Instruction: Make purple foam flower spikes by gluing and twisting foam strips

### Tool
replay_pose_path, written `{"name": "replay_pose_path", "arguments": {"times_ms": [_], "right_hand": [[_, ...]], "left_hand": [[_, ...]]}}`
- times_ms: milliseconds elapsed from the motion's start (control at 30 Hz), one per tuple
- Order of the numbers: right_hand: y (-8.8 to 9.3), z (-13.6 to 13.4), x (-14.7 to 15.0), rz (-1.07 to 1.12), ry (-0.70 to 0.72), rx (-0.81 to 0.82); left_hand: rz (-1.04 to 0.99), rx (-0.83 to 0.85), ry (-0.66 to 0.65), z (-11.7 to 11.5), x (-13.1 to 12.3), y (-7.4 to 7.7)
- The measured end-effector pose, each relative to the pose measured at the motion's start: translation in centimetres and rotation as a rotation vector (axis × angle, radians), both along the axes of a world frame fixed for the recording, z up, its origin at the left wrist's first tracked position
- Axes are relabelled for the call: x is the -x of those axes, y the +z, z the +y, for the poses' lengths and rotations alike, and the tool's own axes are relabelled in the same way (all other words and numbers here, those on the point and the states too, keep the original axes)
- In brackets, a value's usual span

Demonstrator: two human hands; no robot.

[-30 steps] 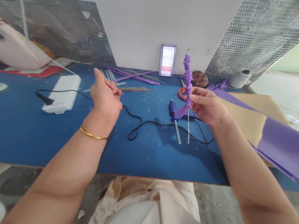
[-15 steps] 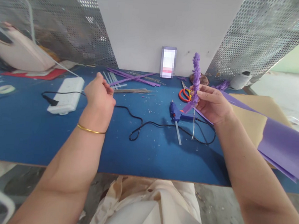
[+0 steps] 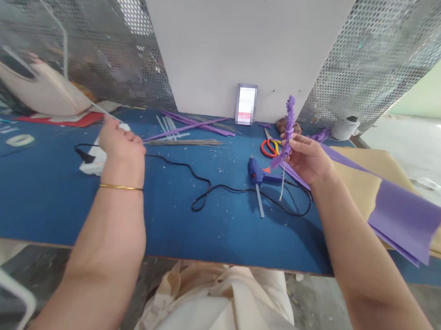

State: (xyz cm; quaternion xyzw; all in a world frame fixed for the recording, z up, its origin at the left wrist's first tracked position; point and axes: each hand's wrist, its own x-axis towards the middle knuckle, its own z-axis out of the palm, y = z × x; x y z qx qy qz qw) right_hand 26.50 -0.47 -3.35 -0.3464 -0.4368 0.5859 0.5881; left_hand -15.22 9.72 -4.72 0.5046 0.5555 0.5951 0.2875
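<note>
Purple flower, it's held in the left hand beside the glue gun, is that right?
Not quite: the purple flower is held in the right hand, not the left. It is beside the glue gun, as the head view shows.

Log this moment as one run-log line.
left hand: pinched, hold unclear | right hand: holds purple flower stalk | nearby: glue gun

A glue gun (image 3: 257, 171) and orange scissors (image 3: 269, 147) lie on the blue worktable (image 3: 30, 206).

place: craft workshop, probably | blue workbench (image 3: 29, 211) | glue gun (image 3: 256, 171) | perforated panels (image 3: 366, 59)
</note>
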Motion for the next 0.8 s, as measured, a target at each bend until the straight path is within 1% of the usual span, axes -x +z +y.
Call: {"name": "replay_pose_path", "arguments": {"times_ms": [67,100,133,200,233,300,367,400,433,500,600,667,700,733,800], "right_hand": [[0.0,0.0,0.0,0.001,-0.004,-0.007],[-0.1,0.0,0.0,0.000,-0.006,-0.011],[-0.1,-0.1,0.2,-0.002,-0.006,-0.014],[-0.2,-0.3,0.6,-0.006,-0.003,-0.015],[-0.2,-0.4,0.9,-0.008,-0.004,-0.013],[-0.3,-0.7,1.5,-0.009,-0.003,-0.007],[-0.2,-0.9,2.1,-0.012,0.013,-0.003],[-0.2,-1.0,2.3,-0.014,0.022,-0.005],[-0.1,-1.2,2.5,-0.017,0.031,-0.007],[0.2,-1.3,2.9,-0.023,0.045,-0.014],[0.1,-1.4,3.5,-0.014,0.082,-0.020],[-0.3,-1.4,3.9,0.009,0.109,-0.018],[-0.7,-1.4,4.1,0.021,0.117,-0.014],[-1.0,-1.5,4.3,0.033,0.120,-0.008],[-1.7,-1.6,4.6,0.052,0.114,0.006]], "left_hand": [[-0.091,-0.082,0.091,-0.8,-3.0,0.6],[-0.180,-0.175,0.184,-1.4,-4.7,0.9],[-0.169,-0.256,0.187,-2.1,-6.5,1.2],[-0.106,-0.287,0.114,-3.7,-9.8,1.7],[-0.042,-0.290,0.055,-4.6,-11.1,1.9],[0.389,-0.242,-0.147,-5.9,-12.8,2.0],[0.726,-0.209,-0.222,-6.5,-13.5,1.9],[0.831,-0.178,-0.246,-6.6,-13.5,1.7],[0.897,-0.147,-0.265,-6.5,-13.4,1.5],[0.969,-0.093,-0.307,-6.2,-13.0,1.0],[1.078,-0.124,-0.350,-6.1,-12.3,0.5],[1.095,-0.174,-0.356,-6.6,-12.2,0.5],[1.053,-0.187,-0.357,-7.1,-12.3,0.7],[0.982,-0.193,-0.372,-7.7,-12.5,0.8],[0.741,-0.202,-0.375,-9.0,-13.4,1.2]]}}
